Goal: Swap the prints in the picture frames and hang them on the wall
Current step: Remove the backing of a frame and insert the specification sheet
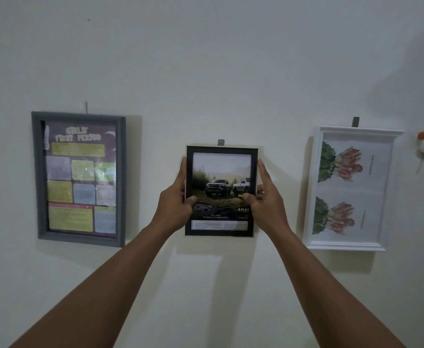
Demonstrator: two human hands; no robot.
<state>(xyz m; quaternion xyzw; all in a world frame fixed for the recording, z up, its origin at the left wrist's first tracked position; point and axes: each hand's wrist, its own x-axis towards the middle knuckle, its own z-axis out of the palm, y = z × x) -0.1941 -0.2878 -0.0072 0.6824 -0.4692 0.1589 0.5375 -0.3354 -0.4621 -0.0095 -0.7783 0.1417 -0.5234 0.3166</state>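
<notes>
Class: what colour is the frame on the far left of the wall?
Grey. The left frame shows it clearly in the head view, the only one.

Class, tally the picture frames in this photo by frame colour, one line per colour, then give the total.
Grey frame: 1
Black frame: 1, held by left hand and right hand
White frame: 1
Total: 3

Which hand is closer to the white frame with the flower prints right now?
Right. The right hand grips the right edge of the black frame, on the side facing the white frame. The left hand grips the black frame's left edge, farther away.
</notes>
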